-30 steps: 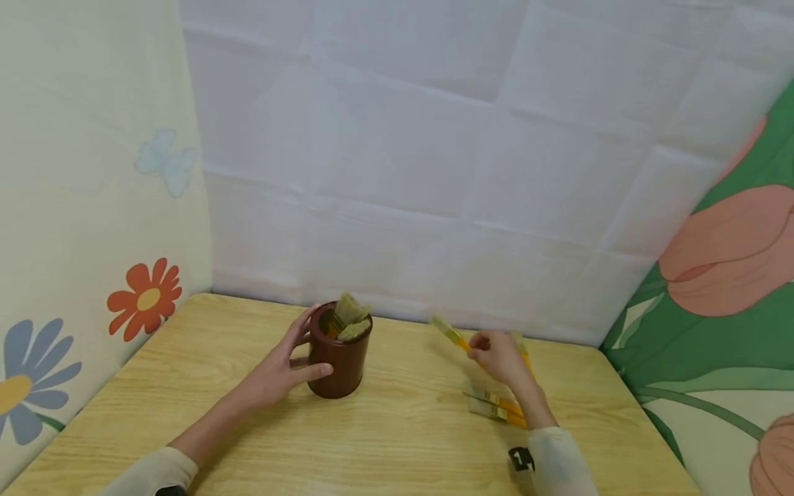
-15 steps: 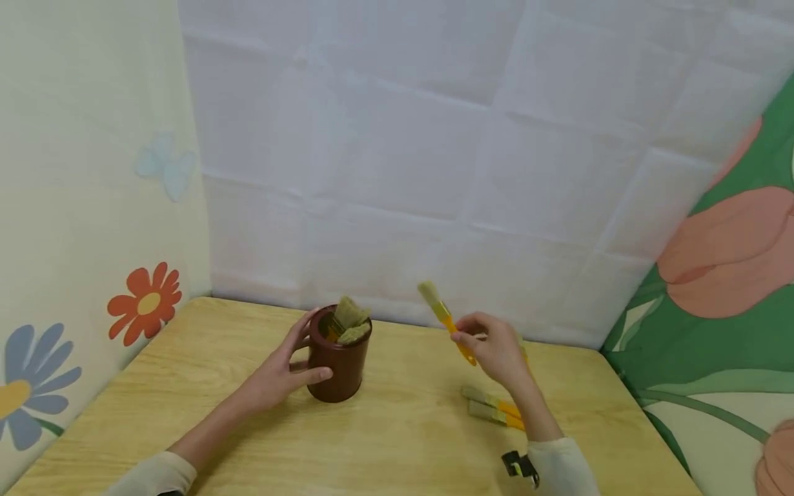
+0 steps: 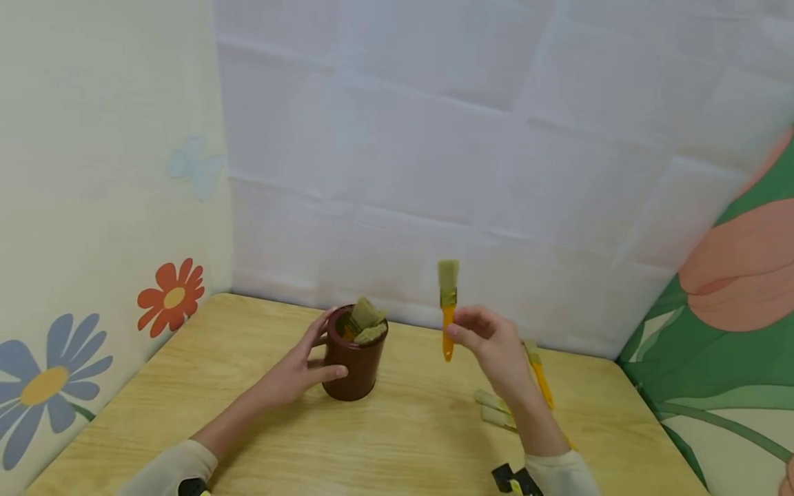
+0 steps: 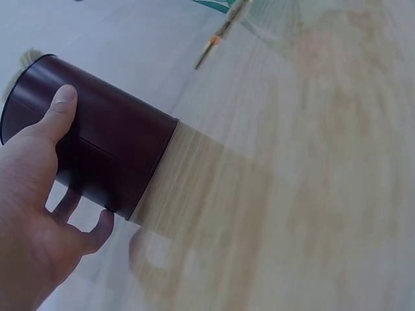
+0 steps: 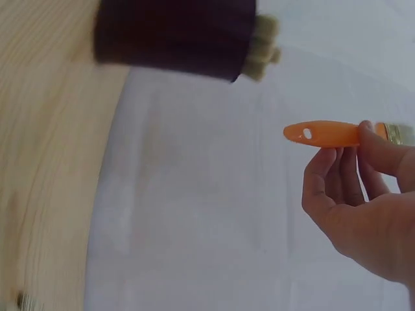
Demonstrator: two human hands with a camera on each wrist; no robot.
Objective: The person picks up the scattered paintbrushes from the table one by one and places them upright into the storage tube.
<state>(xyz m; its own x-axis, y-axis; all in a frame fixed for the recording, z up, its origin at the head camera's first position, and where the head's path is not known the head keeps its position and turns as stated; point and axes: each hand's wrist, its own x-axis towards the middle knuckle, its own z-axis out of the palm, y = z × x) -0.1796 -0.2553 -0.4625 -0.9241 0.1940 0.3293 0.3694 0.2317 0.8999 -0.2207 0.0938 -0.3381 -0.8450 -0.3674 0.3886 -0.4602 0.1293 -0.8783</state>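
Observation:
My left hand (image 3: 290, 377) grips a dark brown cylindrical holder (image 3: 355, 370) standing upright on the table, thumb across its near side. Paintbrushes (image 3: 369, 318) stick out of the holder's mouth, bristles up; their lower parts are hidden inside. To the right, my right hand (image 3: 499, 351) pinches another paintbrush (image 3: 448, 275) by its orange handle. That brush is upright above the table, bristles on top and the handle's end hanging free, as the orange handle (image 5: 331, 134) shows in the right wrist view. A gap separates it from the holder.
Two flat paintbrushes (image 3: 496, 417) lie beneath my right forearm, partly covered by it. Another orange-handled paintbrush (image 3: 538, 375) lies farther right. The wooden table (image 3: 372, 455) ends at a white cloth (image 3: 384, 151) behind, with flower-patterned cloths at both sides.
My right hand has raised the paintbrush off the table and moved it left, turning it from slanted to upright. My left hand keeps its hold on the holder. The head view has shifted slightly.

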